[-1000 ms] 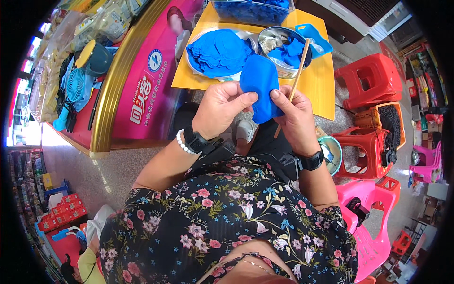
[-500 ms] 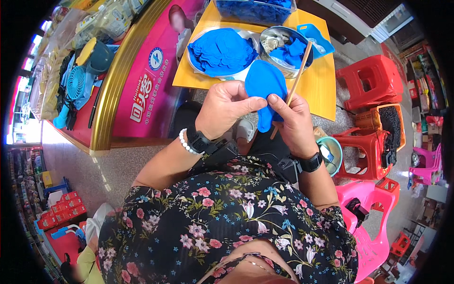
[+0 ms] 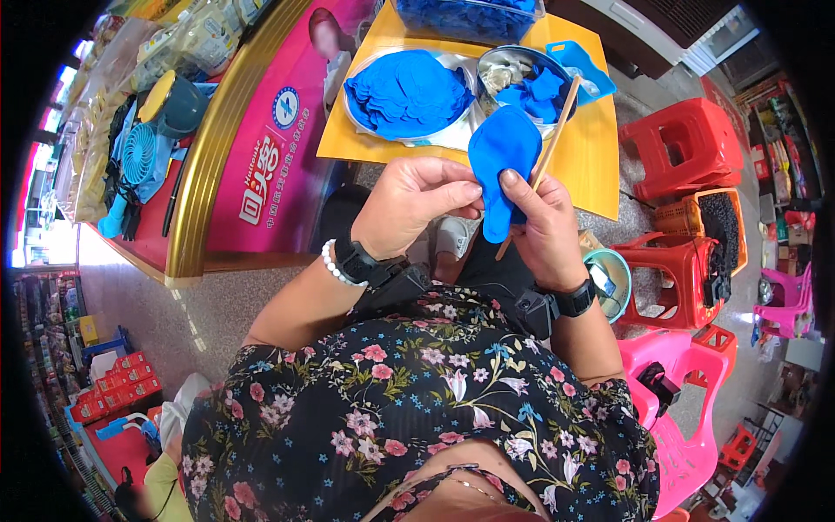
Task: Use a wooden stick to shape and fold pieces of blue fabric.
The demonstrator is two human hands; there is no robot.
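- A blue piece [image 3: 503, 139], broad and rounded above and narrowing to a tail, hangs between two bare hands at the near edge of a yellow table [image 3: 596, 170].
- The right hand [image 3: 550, 217] pinches the piece at its right side, thumb laid on the near face, other fingers mostly hidden behind.
- A thin stick [image 3: 561, 115] shares that hand, slanting up beside the piece toward a metal bowl [image 3: 486, 99].
- At the piece's left edge, the left hand [image 3: 419, 196] draws its thumb in close to curled fingers; whether they grip or touch the piece cannot be told.
- A second ago both thumbs lay on the piece; since then it has turned and shifted right, its tail coming into plain view, and the left thumb has slipped from its face.
- The shift appears to leave the right hand carrying piece and stick alone, with the left freer and the outline better exposed to the wearer.
- Behind, a pile [image 3: 409, 91] of similar blue pieces sits left of the bowl, with a blue scoop [image 3: 565, 53] and a clear tub [image 3: 452, 31] beyond.
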